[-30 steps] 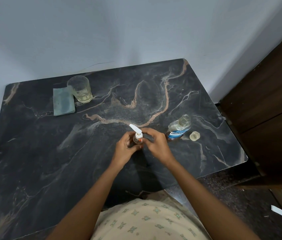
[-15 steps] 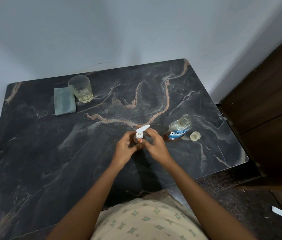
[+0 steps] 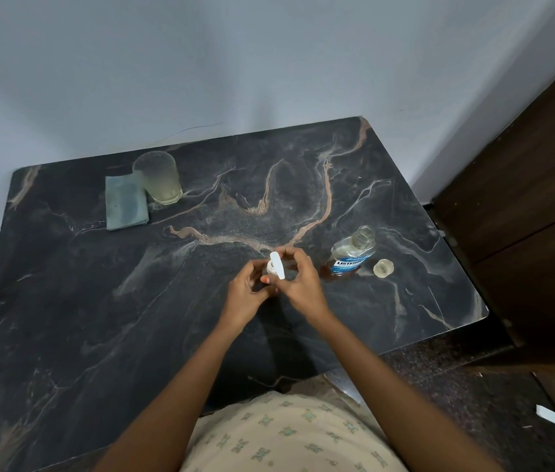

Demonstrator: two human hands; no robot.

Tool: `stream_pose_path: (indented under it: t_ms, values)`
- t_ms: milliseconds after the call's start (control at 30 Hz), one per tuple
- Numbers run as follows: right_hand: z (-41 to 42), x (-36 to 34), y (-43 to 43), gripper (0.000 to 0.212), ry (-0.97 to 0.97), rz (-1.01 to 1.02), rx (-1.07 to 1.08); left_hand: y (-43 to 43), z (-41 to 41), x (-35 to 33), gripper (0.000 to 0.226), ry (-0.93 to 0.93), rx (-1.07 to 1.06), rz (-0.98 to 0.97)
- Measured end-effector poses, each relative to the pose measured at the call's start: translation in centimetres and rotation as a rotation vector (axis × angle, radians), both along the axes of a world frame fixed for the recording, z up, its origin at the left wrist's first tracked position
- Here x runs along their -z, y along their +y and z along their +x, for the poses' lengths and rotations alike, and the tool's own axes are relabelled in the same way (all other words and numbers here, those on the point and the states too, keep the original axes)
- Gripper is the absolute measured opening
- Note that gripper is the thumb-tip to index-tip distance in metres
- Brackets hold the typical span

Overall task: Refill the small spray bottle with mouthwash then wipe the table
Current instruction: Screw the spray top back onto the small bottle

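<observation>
The small spray bottle stands between my hands at the middle of the dark marble table [image 3: 99, 301]; its body is mostly hidden. My left hand [image 3: 245, 294] grips the bottle from the left. My right hand [image 3: 300, 284] holds its white spray head [image 3: 276, 270], whose nozzle points toward me. To the right stands the open mouthwash bottle [image 3: 351, 253] with a blue label. Its clear cap [image 3: 383, 268] lies just right of it. A folded grey-blue cloth [image 3: 125, 202] lies at the table's far left.
A frosted drinking glass [image 3: 160, 177] stands beside the cloth, touching its right edge. A dark wooden cabinet [image 3: 524, 199] stands close along the table's right side. A pale wall runs behind the table.
The white spray head has turned between my fingers: its nozzle pointed up-left, then right, and now points toward me. Both hands stayed in place on the bottle.
</observation>
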State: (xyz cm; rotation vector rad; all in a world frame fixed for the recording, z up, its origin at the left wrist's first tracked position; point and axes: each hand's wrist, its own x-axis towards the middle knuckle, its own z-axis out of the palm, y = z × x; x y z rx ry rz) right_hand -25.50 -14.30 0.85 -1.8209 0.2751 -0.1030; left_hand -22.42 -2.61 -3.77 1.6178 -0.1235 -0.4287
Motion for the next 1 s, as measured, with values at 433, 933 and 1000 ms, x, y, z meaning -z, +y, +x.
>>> stream_pose_path:
  t_ms: [433,933,1000]
  values:
    - [0.2,0.0,-0.7,0.029,0.0,-0.072,-0.003,-0.1,-0.1,-0.2,0.049,0.02,-0.004,-0.045]
    - [0.2,-0.1,-1.4,0.032,-0.005,-0.047,-0.098,-0.2,-0.1,-0.4,0.048,0.009,0.007,-0.047]
    - [0.3,0.1,-1.0,0.029,0.0,-0.02,-0.04,-0.2,-0.1,-0.4,0.048,0.008,0.004,-0.04]
